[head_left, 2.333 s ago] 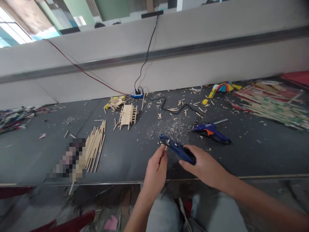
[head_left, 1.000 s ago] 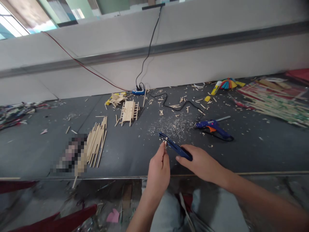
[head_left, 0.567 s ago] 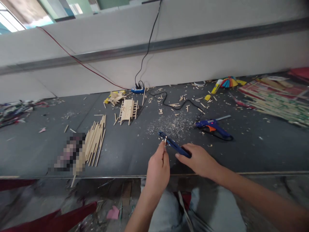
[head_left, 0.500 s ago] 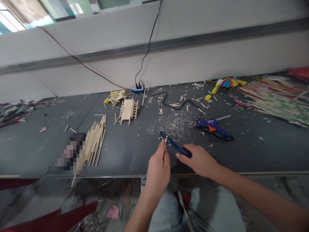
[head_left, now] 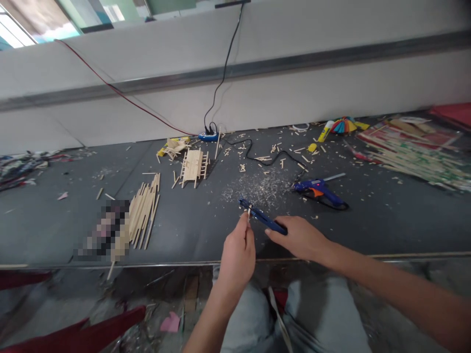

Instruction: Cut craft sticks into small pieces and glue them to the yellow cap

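Note:
My left hand [head_left: 239,247] is closed, thumb and finger pinching a short thin wooden stick [head_left: 249,211] that points upward. Its upper end meets the front part of a long dark-blue hand tool [head_left: 263,218], whose exact kind I cannot make out. The tool slants from upper left to lower right. Wrapped around its near end is my right hand [head_left: 300,237]. Both hands are above the front edge of the dark table [head_left: 198,225]. Pale shavings [head_left: 263,189] are scattered just beyond the tool.
A blue glue gun [head_left: 320,190] lies to the right, its cord running to a power strip [head_left: 208,136]. Leftward are a small stick-built model [head_left: 193,166] and a bundle of wooden sticks [head_left: 143,213]. More sticks [head_left: 415,152], a glue stick [head_left: 325,131] and offcuts lie farther back and right.
The view has shifted slightly, so everything sits a little differently in the picture. Both hands keep the same hold, with the stick still against the blue tool.

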A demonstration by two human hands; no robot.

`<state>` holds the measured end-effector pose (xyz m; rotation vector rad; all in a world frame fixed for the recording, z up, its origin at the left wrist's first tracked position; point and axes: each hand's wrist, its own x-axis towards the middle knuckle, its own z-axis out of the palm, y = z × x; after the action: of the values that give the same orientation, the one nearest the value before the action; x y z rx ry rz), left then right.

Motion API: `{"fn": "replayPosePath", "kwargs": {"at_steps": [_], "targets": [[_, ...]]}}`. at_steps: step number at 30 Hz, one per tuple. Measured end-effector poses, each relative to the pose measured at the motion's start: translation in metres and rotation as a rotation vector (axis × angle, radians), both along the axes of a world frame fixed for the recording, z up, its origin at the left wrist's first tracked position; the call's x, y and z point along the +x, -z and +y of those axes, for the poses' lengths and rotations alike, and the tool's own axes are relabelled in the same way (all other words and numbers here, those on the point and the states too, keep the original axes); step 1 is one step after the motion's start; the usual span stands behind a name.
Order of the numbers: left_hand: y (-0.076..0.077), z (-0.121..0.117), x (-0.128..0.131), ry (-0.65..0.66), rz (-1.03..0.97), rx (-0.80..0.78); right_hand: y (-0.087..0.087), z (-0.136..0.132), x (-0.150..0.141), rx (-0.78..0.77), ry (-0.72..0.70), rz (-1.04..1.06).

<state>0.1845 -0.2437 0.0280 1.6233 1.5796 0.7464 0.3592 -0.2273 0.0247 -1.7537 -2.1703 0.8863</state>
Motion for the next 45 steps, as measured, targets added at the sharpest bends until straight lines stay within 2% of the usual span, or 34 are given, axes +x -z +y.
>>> {"fn": "replayPosePath", "kwargs": {"at_steps": [8,12,18,21,25,30,37,45], "targets": [[0.004,0.007,0.002,-0.094,-0.288,-0.113,-0.007,0.006,0.005,-0.101,-0.031,-0.139],[0.007,0.012,0.001,-0.075,-0.333,-0.144,-0.007,0.011,0.008,-0.137,-0.041,-0.166],[0.020,0.015,-0.001,-0.056,-0.405,-0.208,-0.005,0.016,0.007,-0.177,-0.045,-0.206],[0.022,0.015,-0.001,-0.066,-0.462,-0.278,-0.002,0.020,0.006,-0.161,-0.026,-0.197],[0.016,0.016,0.000,-0.139,-0.554,-0.426,0.002,0.025,0.010,-0.152,0.001,-0.230],[0.016,0.016,-0.002,-0.141,-0.554,-0.472,0.005,0.026,0.019,-0.142,-0.014,-0.290],[0.023,0.020,-0.011,-0.156,-0.527,-0.461,-0.003,0.021,0.020,-0.029,-0.043,-0.450],[0.025,0.019,-0.014,-0.169,-0.530,-0.480,-0.007,0.032,0.016,0.022,0.009,-0.497]]}}
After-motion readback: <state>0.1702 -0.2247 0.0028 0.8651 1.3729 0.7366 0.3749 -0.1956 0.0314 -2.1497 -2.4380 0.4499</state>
